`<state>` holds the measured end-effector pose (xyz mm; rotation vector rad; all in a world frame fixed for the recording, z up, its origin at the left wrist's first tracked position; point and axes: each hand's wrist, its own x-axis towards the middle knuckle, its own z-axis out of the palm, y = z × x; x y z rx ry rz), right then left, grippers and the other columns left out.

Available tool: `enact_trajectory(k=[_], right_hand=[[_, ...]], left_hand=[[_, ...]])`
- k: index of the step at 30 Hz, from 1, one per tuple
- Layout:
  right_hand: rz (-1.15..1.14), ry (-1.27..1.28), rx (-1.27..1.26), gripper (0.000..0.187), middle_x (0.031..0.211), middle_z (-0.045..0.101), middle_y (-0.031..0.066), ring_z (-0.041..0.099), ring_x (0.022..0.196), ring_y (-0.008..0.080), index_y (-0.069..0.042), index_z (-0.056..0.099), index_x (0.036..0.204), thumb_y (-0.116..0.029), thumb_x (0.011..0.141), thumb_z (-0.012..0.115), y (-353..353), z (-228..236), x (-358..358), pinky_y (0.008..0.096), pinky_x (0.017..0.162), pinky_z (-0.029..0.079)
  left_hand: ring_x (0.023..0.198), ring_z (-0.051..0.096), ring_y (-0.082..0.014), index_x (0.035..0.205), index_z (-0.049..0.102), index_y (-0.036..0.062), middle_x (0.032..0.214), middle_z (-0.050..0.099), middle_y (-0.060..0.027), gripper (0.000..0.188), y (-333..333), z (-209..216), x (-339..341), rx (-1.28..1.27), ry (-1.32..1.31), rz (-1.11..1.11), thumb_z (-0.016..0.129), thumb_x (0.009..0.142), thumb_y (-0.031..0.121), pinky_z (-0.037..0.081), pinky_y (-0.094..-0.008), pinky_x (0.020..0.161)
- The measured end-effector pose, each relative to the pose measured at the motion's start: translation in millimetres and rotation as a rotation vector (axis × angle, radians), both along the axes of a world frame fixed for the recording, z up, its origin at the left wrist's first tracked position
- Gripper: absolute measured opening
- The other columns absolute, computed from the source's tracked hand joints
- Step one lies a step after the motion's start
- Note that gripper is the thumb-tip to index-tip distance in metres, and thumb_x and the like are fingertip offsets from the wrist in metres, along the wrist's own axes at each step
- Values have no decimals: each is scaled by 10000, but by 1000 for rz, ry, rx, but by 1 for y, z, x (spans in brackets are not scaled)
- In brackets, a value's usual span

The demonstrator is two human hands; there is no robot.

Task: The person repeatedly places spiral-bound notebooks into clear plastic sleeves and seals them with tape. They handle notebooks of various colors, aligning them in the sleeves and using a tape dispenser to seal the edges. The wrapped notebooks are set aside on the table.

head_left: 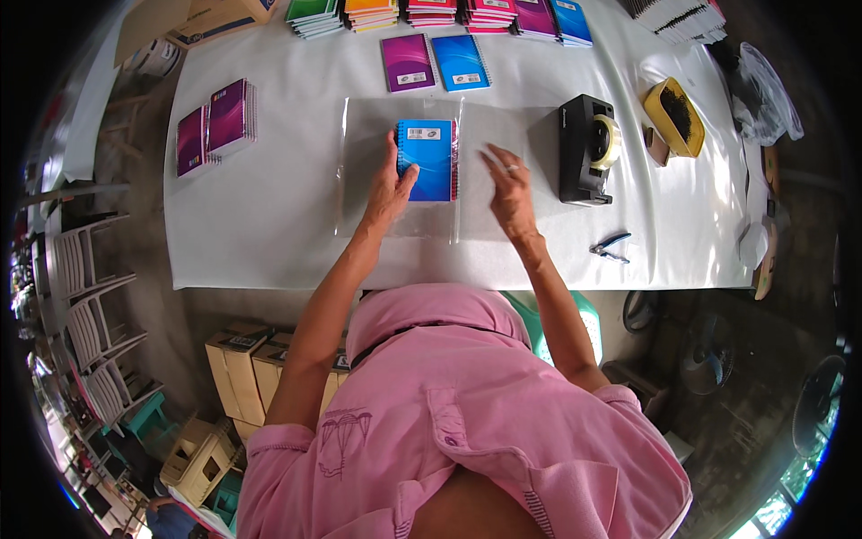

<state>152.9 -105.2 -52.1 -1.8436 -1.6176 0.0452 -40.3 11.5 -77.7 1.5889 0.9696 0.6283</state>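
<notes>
My left hand (388,190) grips a blue spiral notebook (429,175) by its left side, thumb lying on the cover. Along the right edge of the blue cover shows a strip of red spiral binding (455,171), so at least one other notebook lies under it. Beneath them a clear plastic sheet (366,135) is spread on the table; I cannot tell whether it is a bag. To the right of the notebooks is my right hand (512,193), holding nothing, fingers stretched out and a little blurred.
A black tape dispenser (579,153) stands to the right, with pliers (611,248) nearer me and a yellow container (675,117) beyond. Purple notebooks (227,117) lie left. A purple notebook (409,63) and a blue one (461,63) lie ahead, before stacks of notebooks (373,15).
</notes>
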Motion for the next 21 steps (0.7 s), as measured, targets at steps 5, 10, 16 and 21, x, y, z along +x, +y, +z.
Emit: enact_trajectory(k=[5,10,16,21], right_hand=[[352,42,-132,407,1228,573,96,522,1100,281,15,637,1114,100,747,484,33,9,-39,370,946,429],[259,-18,-108,372,1189,573,103,515,1084,283,45,629,1090,93,750,487,27,9,-50,380,937,434],[284,13,-95,303,1126,564,136,520,1057,295,54,627,977,121,712,495,34,18,-60,377,904,450],[181,388,-114,144,1086,578,142,555,1004,333,76,623,883,84,761,547,45,12,-62,397,840,476]], left_hand=[[1186,476,-256,1506,115,64,1295,509,-182,737,6,-14,-14,221,80,57,546,943,264,377,-390,998],[1448,94,-314,1480,257,101,1502,309,-163,664,-12,-21,-93,635,1037,83,545,934,348,141,-571,1117],[1316,431,-285,1384,463,160,1433,443,-98,497,-29,-26,-92,737,808,165,573,903,97,313,-431,1091],[1147,564,-335,1423,385,176,1408,457,-112,708,-55,52,-43,372,105,117,523,801,-132,512,-343,880]])
